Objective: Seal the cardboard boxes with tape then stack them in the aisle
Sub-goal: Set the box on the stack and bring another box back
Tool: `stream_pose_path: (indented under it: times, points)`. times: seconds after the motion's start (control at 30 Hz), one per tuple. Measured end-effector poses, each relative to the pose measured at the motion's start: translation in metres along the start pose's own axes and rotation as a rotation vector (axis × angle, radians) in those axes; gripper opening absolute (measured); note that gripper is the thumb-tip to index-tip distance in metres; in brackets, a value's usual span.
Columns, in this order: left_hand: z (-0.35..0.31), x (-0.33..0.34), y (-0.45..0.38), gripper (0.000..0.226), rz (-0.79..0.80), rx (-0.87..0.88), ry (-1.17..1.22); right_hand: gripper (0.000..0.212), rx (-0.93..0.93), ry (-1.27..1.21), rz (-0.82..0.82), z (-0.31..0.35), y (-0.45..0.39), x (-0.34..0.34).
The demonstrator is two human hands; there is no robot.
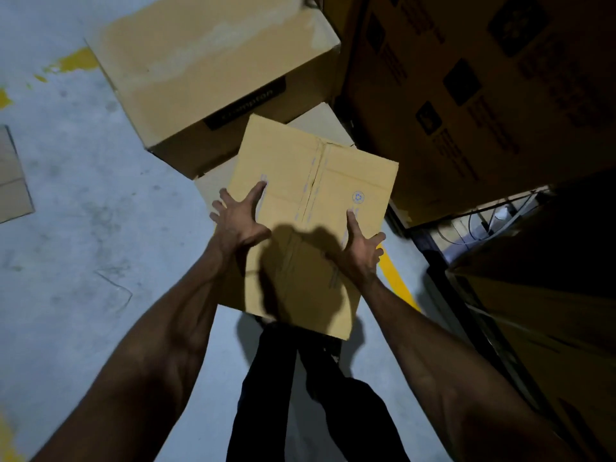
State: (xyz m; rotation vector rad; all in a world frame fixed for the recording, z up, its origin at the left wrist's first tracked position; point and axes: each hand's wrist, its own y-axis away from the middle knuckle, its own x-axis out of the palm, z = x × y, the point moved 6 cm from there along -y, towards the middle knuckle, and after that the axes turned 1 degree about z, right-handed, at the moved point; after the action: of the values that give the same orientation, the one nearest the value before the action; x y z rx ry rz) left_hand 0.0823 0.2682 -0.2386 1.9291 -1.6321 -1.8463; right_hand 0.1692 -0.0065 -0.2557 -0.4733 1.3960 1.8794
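- Grey concrete floor (pixel 66 195), scuffed, yellow paint patches up-left of the carried box; a yellow line (pixel 398 281) just right of it.
- Dark wall of printed cartons (pixel 466 95) up-right of the carried box; shelving with more cartons (pixel 533 311) to its right, in deep shadow.
- Large brown box (pixel 206 71) standing just beyond the carried box, dark label strip on its near face.
- Paler box (pixel 213 185) low on the floor, partly hidden under the carried box's far edge; top looks free.
- Flat cardboard sheet (pixel 13 175) far left of the carried box, on the floor.
- Carried box (pixel 313 195): held in the air above the legs, top seam facing up, flaps closed; tape along the seam too faint to confirm.
- Left hand (pixel 238 218) spread wide, pressing the left side, thumb laid on top.
- Right hand (pixel 361 248) spread likewise on the right side, thumb on top. Neither curled round anything; box squeezed between the two palms.
- Step judged: stacking, box on its way to the pile, not yet set down.
- Next move calls for: carrying forward and down onto the paler box, edges squared, clear of the large brown box's corner; release only once seated.
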Motion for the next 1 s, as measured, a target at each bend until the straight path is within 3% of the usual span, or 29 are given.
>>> stream_pose_path:
  times: [0.13, 0.33, 0.5, 0.73, 1.0]
  points:
    - [-0.002, -0.022, 0.102, 0.119, -0.098, -0.058, 0.116, 0.115, -0.130, 0.092, -0.035, 0.017, 0.067, -0.057]
    - [-0.017, -0.112, 0.288, 0.111, -0.350, -0.155, 0.245, 0.105, -0.406, 0.171, -0.132, 0.072, 0.212, -0.154]
    - [0.007, -0.168, 0.453, 0.086, -0.624, -0.225, 0.347, 0.101, -0.667, 0.213, -0.233, 0.130, 0.354, -0.212]
    - [0.063, -0.150, 0.626, 0.077, -0.949, -0.448, 0.464, 0.091, -0.969, 0.197, -0.271, 0.147, 0.500, -0.193]
    - [0.137, -0.090, 0.824, 0.077, -1.163, -0.655, 0.535, 0.092, -1.288, 0.241, -0.236, 0.138, 0.670, -0.129]
